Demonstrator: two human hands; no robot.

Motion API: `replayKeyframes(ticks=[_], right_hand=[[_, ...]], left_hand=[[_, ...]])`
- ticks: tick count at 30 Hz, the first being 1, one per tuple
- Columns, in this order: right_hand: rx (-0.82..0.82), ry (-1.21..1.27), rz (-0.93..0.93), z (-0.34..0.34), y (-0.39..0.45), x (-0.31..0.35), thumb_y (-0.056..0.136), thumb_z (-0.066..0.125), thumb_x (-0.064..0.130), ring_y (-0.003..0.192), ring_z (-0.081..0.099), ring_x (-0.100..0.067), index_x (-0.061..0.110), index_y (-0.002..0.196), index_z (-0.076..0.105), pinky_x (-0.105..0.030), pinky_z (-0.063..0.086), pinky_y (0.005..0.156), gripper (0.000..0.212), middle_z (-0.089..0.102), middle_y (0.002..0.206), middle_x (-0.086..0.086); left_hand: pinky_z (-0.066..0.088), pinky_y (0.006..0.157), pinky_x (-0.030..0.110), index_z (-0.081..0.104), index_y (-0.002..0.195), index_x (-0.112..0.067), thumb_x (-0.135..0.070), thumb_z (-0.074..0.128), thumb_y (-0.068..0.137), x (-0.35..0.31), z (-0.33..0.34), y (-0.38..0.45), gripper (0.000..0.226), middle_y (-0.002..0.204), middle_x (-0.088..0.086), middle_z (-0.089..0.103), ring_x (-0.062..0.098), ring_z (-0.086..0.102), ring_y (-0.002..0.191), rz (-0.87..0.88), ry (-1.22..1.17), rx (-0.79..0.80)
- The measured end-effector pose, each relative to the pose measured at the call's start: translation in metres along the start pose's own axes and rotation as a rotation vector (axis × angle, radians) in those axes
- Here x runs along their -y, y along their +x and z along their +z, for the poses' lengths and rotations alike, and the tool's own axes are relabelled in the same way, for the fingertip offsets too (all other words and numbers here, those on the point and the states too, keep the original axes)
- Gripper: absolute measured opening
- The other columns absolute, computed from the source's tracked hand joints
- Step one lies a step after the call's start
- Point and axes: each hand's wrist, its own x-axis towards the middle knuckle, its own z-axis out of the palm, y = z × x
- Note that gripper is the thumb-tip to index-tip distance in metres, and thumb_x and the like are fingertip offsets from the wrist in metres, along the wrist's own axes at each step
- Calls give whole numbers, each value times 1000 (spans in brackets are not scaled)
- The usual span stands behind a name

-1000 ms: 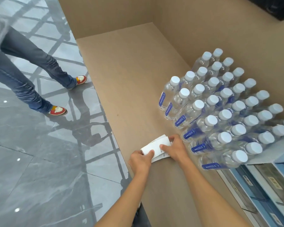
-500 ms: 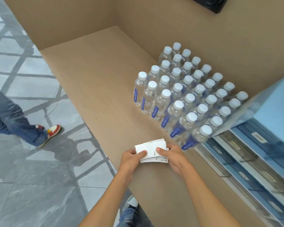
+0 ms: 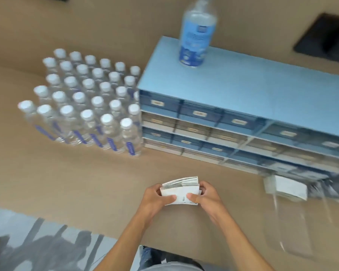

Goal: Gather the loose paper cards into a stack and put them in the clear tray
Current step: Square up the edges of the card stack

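Note:
A stack of white paper cards (image 3: pixel 181 189) is held just above the brown counter between both hands. My left hand (image 3: pixel 158 198) grips its left end and my right hand (image 3: pixel 205 196) grips its right end, thumbs on top. The clear tray (image 3: pixel 294 227) lies blurred on the counter to the right of my hands. More white cards (image 3: pixel 286 187) lie at the tray's far end, close to the drawer cabinet.
A blue drawer cabinet (image 3: pixel 243 118) stands at the back right with a large water bottle (image 3: pixel 197 32) on top. Several small white-capped bottles (image 3: pixel 86 106) stand in a block left of it. The counter's front edge (image 3: pixel 86 230) runs near my arms.
The view has swung right, bringing the cabinet, the big bottle and the clear tray into sight. Both hands have kept hold of the card stack and lifted it slightly.

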Motion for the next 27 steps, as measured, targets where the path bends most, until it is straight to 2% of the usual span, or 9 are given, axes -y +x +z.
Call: replayKeyframes(ticks=[4, 7, 9, 13, 16, 18, 20, 24, 27], right_hand=[[-64, 11, -50, -47, -14, -22, 71, 75, -14, 80, 70, -11, 16, 100, 60, -18, 56, 68, 44, 73, 103, -11], [-132, -15, -114, -72, -19, -39, 71, 73, -15, 84, 69, -12, 18, 99, 59, -22, 56, 76, 45, 72, 105, -10], [-178, -42, -141, -84, -21, -49, 72, 75, -9, 88, 69, -14, 20, 99, 58, -26, 55, 80, 44, 73, 103, -4], [-246, -96, -171, -96, -24, -66, 71, 78, 2, 96, 69, -7, 32, 101, 58, -14, 52, 79, 47, 71, 105, 8], [-247, -130, -168, -96, -25, -77, 72, 79, 9, 106, 62, -3, 34, 119, 51, -9, 46, 88, 60, 64, 116, 9], [-229, -93, -155, -93, -27, -82, 70, 81, 16, 108, 57, 7, 36, 128, 45, -1, 42, 83, 71, 59, 119, 17], [-230, -41, -149, -88, -28, -85, 71, 81, 27, 108, 55, 10, 38, 132, 41, -3, 42, 81, 74, 55, 120, 24], [-347, 44, -187, -76, -28, -85, 86, 66, 45, 111, 55, 5, 34, 129, 45, -15, 42, 89, 48, 55, 123, 18], [-480, 81, -200, -67, -21, -84, 92, 57, 44, 120, 52, -6, 29, 110, 53, -20, 38, 93, 23, 54, 133, 15]], left_hand=[[52, 60, 13, 74, 93, -13, -1, 83, 69, 3, 49, 3, 28, 81, -2, 80, 6, 71, 69, 63, 143, 71], [53, 65, 12, 72, 99, -12, 3, 83, 70, 6, 81, 5, 35, 87, -2, 79, 4, 72, 72, 142, 222, 74], [53, 69, 10, 70, 103, -15, 3, 83, 71, 8, 98, 6, 38, 92, -3, 78, 0, 72, 78, 200, 270, 68], [51, 70, 6, 65, 113, -17, 0, 82, 73, 20, 120, 8, 46, 99, -7, 75, -1, 71, 84, 232, 332, 31], [47, 74, 0, 55, 125, -22, -3, 82, 75, 33, 129, 6, 59, 105, -15, 67, -3, 65, 96, 219, 360, -20], [45, 79, -3, 46, 135, -26, -6, 81, 77, 39, 136, 3, 71, 112, -17, 61, -10, 60, 100, 224, 342, -33], [44, 81, -2, 40, 138, -29, -12, 82, 77, 46, 142, -1, 76, 119, -19, 58, -14, 60, 102, 234, 305, -22], [43, 85, -1, 35, 141, -32, -13, 78, 76, 54, 151, -5, 79, 130, -14, 52, -15, 54, 111, 220, 206, -34], [37, 97, -1, 28, 149, -30, -17, 68, 80, 60, 155, -6, 81, 145, -17, 42, -7, 40, 134, 231, 94, -29]])
